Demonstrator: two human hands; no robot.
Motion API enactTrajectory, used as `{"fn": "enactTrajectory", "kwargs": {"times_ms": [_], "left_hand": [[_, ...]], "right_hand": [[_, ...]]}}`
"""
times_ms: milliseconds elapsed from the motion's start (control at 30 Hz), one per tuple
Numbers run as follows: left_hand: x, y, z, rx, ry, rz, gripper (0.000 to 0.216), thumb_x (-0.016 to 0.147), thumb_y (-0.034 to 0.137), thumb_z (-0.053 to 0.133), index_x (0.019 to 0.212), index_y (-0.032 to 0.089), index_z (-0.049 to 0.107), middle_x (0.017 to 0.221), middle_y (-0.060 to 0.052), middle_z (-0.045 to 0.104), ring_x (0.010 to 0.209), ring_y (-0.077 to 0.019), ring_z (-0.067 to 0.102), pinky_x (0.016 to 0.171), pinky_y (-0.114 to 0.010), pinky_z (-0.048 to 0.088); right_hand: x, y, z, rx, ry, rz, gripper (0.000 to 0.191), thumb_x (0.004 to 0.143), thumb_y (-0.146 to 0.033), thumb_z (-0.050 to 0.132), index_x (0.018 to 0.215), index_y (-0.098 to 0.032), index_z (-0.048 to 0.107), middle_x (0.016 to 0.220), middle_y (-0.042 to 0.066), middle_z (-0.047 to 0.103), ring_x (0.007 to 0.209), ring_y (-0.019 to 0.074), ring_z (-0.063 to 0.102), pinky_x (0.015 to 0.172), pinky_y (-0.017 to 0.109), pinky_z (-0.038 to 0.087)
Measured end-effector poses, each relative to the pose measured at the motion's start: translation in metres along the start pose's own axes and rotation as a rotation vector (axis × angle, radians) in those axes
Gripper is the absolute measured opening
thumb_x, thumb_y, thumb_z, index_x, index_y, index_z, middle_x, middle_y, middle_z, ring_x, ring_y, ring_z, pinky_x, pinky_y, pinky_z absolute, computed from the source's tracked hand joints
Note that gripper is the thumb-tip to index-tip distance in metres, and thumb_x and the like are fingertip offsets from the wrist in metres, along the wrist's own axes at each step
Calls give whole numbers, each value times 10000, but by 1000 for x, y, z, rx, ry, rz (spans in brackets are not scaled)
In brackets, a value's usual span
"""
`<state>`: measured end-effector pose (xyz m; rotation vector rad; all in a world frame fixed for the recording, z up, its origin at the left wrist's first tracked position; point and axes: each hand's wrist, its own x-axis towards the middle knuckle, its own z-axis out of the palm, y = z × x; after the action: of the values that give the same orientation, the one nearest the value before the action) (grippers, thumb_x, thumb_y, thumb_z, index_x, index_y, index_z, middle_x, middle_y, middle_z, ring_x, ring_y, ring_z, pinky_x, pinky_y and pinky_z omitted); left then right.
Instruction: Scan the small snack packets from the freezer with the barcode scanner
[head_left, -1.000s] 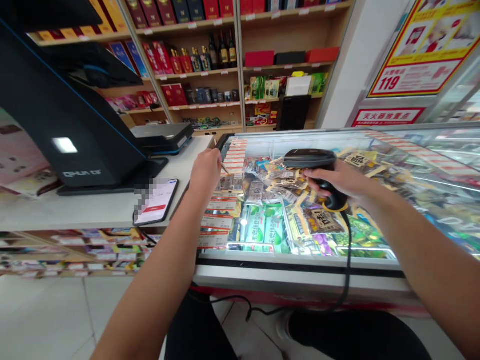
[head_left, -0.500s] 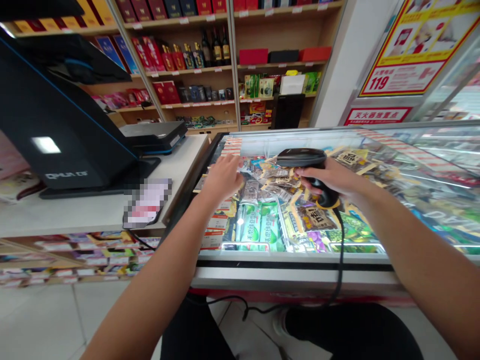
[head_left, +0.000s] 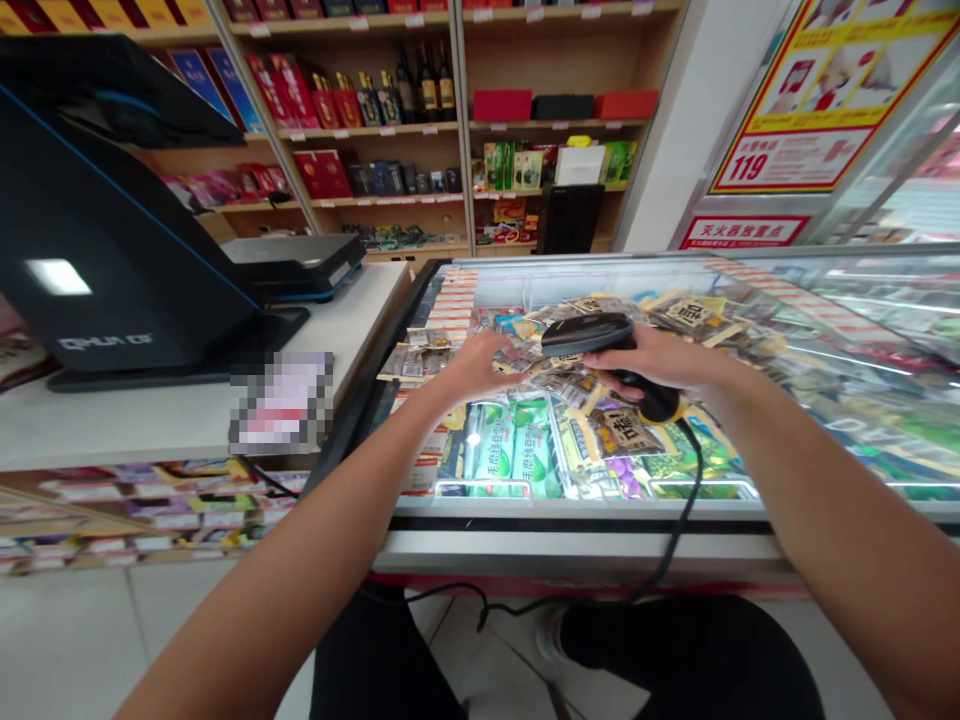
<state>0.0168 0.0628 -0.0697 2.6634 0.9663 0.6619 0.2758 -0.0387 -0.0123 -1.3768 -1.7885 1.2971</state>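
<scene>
My right hand [head_left: 660, 358] is wrapped round the handle of a black barcode scanner [head_left: 589, 333], whose head points left. The scanner's cord [head_left: 686, 500] hangs down over the front of a glass-topped freezer [head_left: 585, 540]. My left hand [head_left: 480, 365] is above the glass to the left of the scanner, thumb and fingers apart, with nothing seen between them. Small brown snack packets [head_left: 416, 358] lie at the left edge of the glass, beside my left hand. More brown and cream packets [head_left: 622, 430] are spread around and under the scanner. Green ice-lolly packs [head_left: 514, 450] show through the glass.
On the left, a white counter [head_left: 172, 425] carries a black checkout terminal [head_left: 112, 250], a weighing scale [head_left: 292, 260] and a blurred-out phone [head_left: 281, 400]. Shelves [head_left: 375, 130] of boxes and bottles stand behind. The cord loops near my knees.
My left hand has moved right, towards the scanner, and its thumb and fingers show apart. The brown packets at the left edge are more exposed. The scanner has shifted slightly left and down.
</scene>
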Motion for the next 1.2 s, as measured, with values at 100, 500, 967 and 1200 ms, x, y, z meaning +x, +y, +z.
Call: {"fn": "enactTrajectory", "kwargs": {"times_ms": [100, 500, 967, 1200], "left_hand": [[-3, 2, 3, 14, -18, -147, 300, 793, 309, 786, 1011, 192, 617, 1095, -101, 691, 1098, -301, 634, 961, -443, 509], [-5, 8, -7, 69, 245, 126, 496, 759, 117, 745, 1176, 205, 491, 1272, -117, 575, 1212, -275, 560, 1048, -421, 472], [-8, 11, -27, 320, 392, -207, 395, 801, 332, 762, 1123, 190, 583, 1248, -134, 620, 1191, -324, 557, 1032, -438, 454], [-20, -22, -50, 504, 221, -615, 364, 828, 545, 690, 958, 205, 675, 1144, -183, 658, 1206, -434, 561, 1008, -566, 453]], "right_hand": [[0, 1, 0, -150, -103, -8, 378, 866, -468, 739, 682, -195, 552, 516, 2, 549, 439, 109, 472, 472, 270, 395], [-2, 0, 9, -212, 13, -58, 379, 906, -465, 689, 676, -199, 545, 481, -6, 531, 425, 111, 450, 472, 272, 372], [0, 1, 7, -94, 138, -67, 332, 863, -470, 749, 766, -214, 560, 522, -3, 534, 437, 126, 459, 447, 289, 382], [0, -3, 3, 22, 263, -54, 316, 787, -404, 797, 725, -214, 552, 589, 17, 563, 445, 119, 467, 421, 289, 372]]}}
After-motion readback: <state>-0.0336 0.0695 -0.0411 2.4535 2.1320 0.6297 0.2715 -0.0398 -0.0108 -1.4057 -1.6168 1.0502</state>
